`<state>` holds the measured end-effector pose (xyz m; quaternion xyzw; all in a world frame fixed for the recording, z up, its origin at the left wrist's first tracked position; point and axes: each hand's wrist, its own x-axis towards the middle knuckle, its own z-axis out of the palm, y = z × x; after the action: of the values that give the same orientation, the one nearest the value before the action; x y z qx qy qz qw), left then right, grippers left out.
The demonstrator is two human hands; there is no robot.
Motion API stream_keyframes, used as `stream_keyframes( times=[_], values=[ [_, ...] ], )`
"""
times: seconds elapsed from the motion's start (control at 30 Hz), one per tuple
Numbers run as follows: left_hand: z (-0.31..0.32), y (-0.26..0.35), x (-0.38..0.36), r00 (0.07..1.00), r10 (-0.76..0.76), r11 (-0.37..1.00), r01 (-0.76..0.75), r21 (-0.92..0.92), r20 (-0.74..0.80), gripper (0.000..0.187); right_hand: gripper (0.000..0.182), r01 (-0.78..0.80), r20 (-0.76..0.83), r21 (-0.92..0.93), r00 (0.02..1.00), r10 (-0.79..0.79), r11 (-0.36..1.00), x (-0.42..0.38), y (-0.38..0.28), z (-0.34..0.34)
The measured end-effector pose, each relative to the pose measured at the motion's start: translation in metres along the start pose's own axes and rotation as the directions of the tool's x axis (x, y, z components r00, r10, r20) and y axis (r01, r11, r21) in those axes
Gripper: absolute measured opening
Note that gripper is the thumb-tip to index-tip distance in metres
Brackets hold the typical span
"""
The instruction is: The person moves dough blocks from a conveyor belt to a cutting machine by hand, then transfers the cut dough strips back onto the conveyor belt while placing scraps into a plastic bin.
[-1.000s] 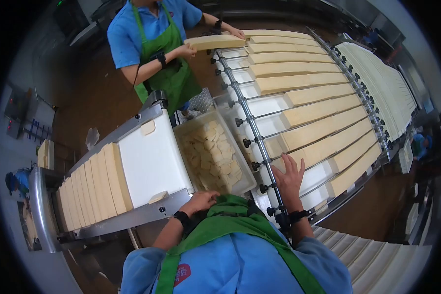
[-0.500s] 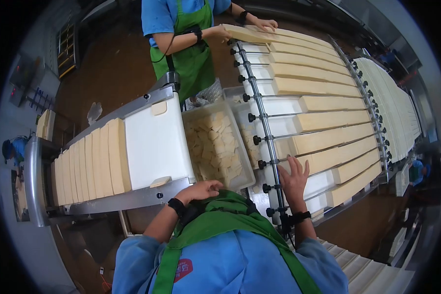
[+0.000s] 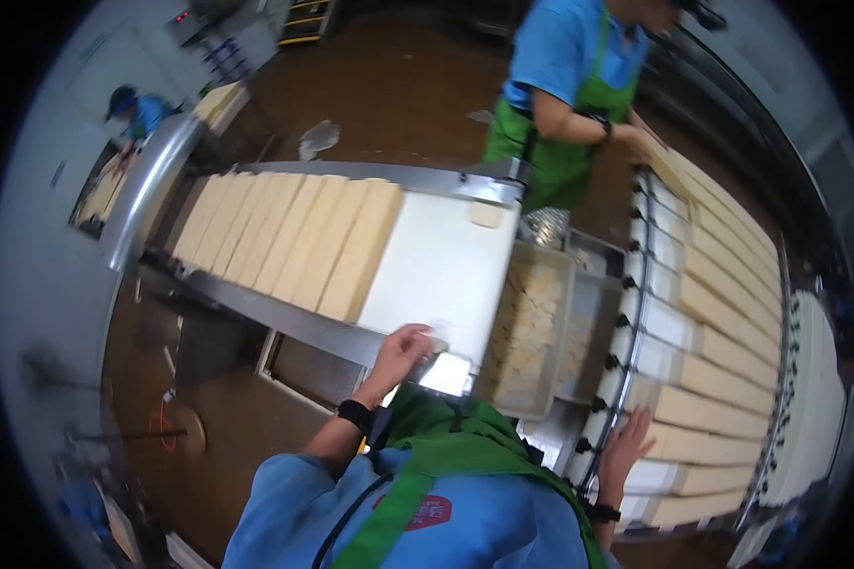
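My left hand is at the near edge of the white belt, its thumb and fingers closed on a small pale piece, blurred. A row of long pale-yellow strips lies to the left on that belt, and another small flat piece lies near its far edge. My right hand, empty with its fingers apart, rests by the near strips on the right conveyor, beside the metal bar with black knobs.
Between the conveyors stands a bin of small pale pieces, with a second bin beside it. Across from me a person in a green apron handles a far strip. Another person is at the far left.
The view has turned left. My left hand has moved onto the belt's near edge and closed on the small piece that lay there. My right hand stays open by the right conveyor.
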<state>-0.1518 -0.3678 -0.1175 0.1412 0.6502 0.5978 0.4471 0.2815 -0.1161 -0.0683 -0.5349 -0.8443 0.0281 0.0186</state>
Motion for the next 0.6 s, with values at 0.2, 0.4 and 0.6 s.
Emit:
stream_keyframes(
  times=[0.2,0.4,0.6],
  values=[
    [-0.061,-0.017,-0.007,0.357,0.512,0.763,0.229,0.605,-0.781,0.064,0.052,0.441,-0.155,0.3,0.897,-0.413,0.846,0.089,-0.163,0.001],
    [-0.083,-0.003,0.017,0.56,0.441,0.791,0.127,0.599,-0.701,0.079,0.046,0.761,-0.211,0.5,0.57,-0.794,0.413,0.203,-0.419,0.05],
    [-0.088,0.019,0.015,0.662,0.336,0.811,0.158,0.563,-0.67,0.087,0.053,0.817,-0.24,0.396,0.533,-0.811,0.42,0.263,-0.58,0.085]
  ],
)
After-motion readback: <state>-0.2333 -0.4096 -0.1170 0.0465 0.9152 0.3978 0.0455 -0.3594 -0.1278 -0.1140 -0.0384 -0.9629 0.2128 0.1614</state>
